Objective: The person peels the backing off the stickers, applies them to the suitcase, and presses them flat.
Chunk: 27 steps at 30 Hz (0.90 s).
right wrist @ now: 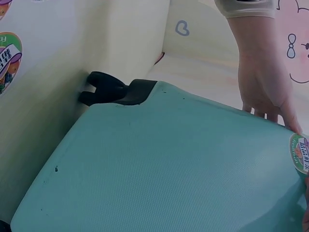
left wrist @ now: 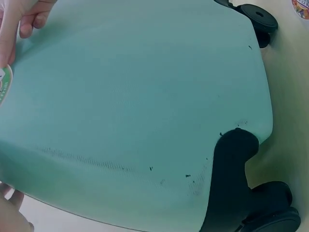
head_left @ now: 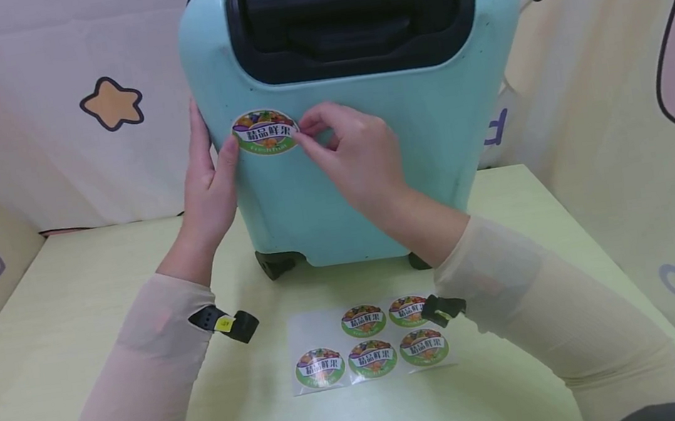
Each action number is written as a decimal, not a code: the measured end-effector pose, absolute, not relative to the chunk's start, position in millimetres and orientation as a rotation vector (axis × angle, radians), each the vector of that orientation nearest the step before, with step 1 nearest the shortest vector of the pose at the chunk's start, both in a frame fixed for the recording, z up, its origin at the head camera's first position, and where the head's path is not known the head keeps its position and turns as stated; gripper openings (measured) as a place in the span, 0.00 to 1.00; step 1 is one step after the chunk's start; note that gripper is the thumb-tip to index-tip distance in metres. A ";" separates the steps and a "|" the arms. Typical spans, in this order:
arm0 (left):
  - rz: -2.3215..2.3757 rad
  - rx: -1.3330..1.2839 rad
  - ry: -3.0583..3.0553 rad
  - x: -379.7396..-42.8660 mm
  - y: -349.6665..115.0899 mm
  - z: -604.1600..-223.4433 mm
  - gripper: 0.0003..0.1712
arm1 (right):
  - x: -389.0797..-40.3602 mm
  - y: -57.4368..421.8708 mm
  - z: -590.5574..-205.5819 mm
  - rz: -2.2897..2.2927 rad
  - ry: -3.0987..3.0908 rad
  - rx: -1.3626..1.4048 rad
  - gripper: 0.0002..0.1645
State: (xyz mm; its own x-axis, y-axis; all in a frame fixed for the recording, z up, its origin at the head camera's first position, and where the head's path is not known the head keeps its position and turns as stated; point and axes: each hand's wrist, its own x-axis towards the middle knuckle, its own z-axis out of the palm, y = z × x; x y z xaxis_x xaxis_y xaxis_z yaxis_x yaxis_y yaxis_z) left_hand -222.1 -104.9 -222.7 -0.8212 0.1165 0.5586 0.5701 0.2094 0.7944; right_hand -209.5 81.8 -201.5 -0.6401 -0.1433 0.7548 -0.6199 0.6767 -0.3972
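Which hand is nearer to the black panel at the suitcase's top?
Right. The right hand is just below the black panel, at the sticker; the left hand is farther, at the left side of the suitcase.

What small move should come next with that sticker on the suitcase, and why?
Probably press the sticker flat from left to right, easing the right hand off its edge. The left hand has its thumb at the sticker's left edge, against the suitcase, while the right seems to pinch the opposite edge, so that side may not be stuck down.
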 end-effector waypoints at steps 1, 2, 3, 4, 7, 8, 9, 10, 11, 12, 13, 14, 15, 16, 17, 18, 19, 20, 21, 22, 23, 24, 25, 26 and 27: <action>-1.646 -0.637 -2.108 -223.6 -106.2 -223.9 0.35 | -209.7 82.1 -201.7 0.851 -2.166 0.586 0.11; -1.640 -0.638 -2.101 -226.3 -108.2 -226.0 0.34 | -209.6 82.7 -201.8 0.844 -2.150 0.591 0.11; -1.629 -0.633 -2.097 -229.0 -110.3 -228.6 0.34 | -209.7 83.7 -202.1 0.840 -2.125 0.603 0.11; -1.616 -0.626 -2.090 -231.8 -112.5 -231.4 0.33 | -210.0 85.0 -202.3 0.833 -2.089 0.617 0.10; -1.502 -0.568 -2.073 -238.8 -119.0 -240.3 0.32 | -211.1 90.8 -201.1 0.791 -1.939 0.682 0.10; -1.435 -0.549 -2.063 -240.2 -121.0 -243.0 0.32 | -211.5 93.4 -200.0 0.761 -1.885 0.703 0.10; -1.351 -0.549 -2.042 -240.5 -122.4 -245.2 0.31 | -211.9 96.3 -198.4 0.725 -1.836 0.721 0.10; -1.254 -0.556 -2.013 -240.4 -123.5 -246.9 0.31 | -212.2 99.3 -196.4 0.682 -1.804 0.732 0.12; -1.135 -0.575 -1.978 -240.2 -124.4 -247.8 0.30 | -212.4 102.3 -194.2 0.642 -1.784 0.738 0.13; -1.010 -0.603 -1.942 -239.7 -124.9 -248.4 0.30 | -212.6 105.2 -192.1 0.599 -1.780 0.735 0.15; -0.881 -0.636 -1.903 -239.0 -125.0 -248.9 0.30 | -212.6 108.0 -190.3 0.562 -1.795 0.728 0.17; -0.755 -0.673 -1.862 -238.3 -124.6 -249.3 0.29 | -212.5 110.5 -188.9 0.530 -1.821 0.719 0.19; -0.633 -0.710 -1.827 -237.9 -124.1 -249.9 0.29 | -212.1 112.8 -187.9 0.500 -1.853 0.709 0.21; -0.522 -0.738 -1.811 -237.8 -122.6 -250.0 0.29 | -211.9 115.1 -187.3 0.474 -1.888 0.697 0.22; -0.422 -0.763 -1.799 -237.9 -121.0 -249.9 0.29 | -211.6 117.0 -187.2 0.454 -1.920 0.685 0.23; -0.339 -0.779 -1.797 -238.2 -119.2 -250.2 0.29 | -211.3 118.4 -187.4 0.438 -1.950 0.673 0.24; -0.266 -0.791 -1.801 -238.8 -117.5 -250.8 0.30 | -210.9 119.4 -187.7 0.428 -1.972 0.665 0.25; -0.204 -0.795 -1.809 -239.9 -116.2 -251.2 0.30 | -210.8 119.8 -188.0 0.420 -1.986 0.660 0.25; -0.148 -0.792 -1.817 -241.3 -115.3 -251.7 0.31 | -210.6 120.0 -188.4 0.417 -1.995 0.657 0.26; -0.103 -0.784 -1.824 -242.9 -114.6 -252.4 0.32 | -210.7 119.9 -188.7 0.419 -2.002 0.656 0.26; -0.073 -0.774 -1.827 -244.5 -114.3 -253.2 0.32 | -210.7 119.5 -188.9 0.423 -2.006 0.656 0.26; -0.050 -0.765 -1.831 -246.0 -114.4 -254.5 0.32 | -210.7 119.1 -189.2 0.429 -2.008 0.658 0.26; -0.035 -0.758 -1.836 -247.4 -114.6 -256.0 0.33 | -210.7 118.6 -189.3 0.437 -2.010 0.659 0.27; -0.027 -0.750 -1.841 -248.6 -114.7 -257.5 0.33 | -210.8 118.3 -189.4 0.445 -2.011 0.663 0.27; -0.021 -0.742 -1.844 -249.6 -114.6 -259.3 0.33 | -210.9 118.1 -189.5 0.453 -2.011 0.667 0.27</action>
